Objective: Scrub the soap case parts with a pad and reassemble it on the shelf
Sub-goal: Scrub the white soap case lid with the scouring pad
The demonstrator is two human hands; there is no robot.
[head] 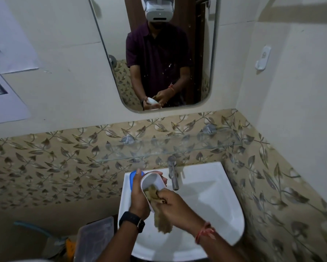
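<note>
Sink (215, 203), white and fixed to the wall, lies below everything that matters here. Over its left half the left hand (140, 197) grips a white soap case part (156, 179), thumb along the part's left edge and fingers curled round behind it, so that the hollow side faces the person and the piece stands tilted above the basin. The right hand (175, 205), over the middle of the sink, pinches a brownish scrub pad (152, 194) with its fingers bent round it; the pad's upper end is pressed into the lower part of the hollow, and its loose end hangs down toward the basin. A blue case part (133, 177) rests on the sink's back left rim, partly hidden behind the left thumb. The tap (173, 173) stands at the back of the sink, just right of the white part. A glass shelf (168, 148) runs along the patterned tiles just above the sink, and a mirror (158, 53) hangs higher on the wall. A black watch (132, 220) sits on the left wrist and a red thread (204, 231) on the right. A translucent plastic box (96, 239) stands below the sink's left side.
</note>
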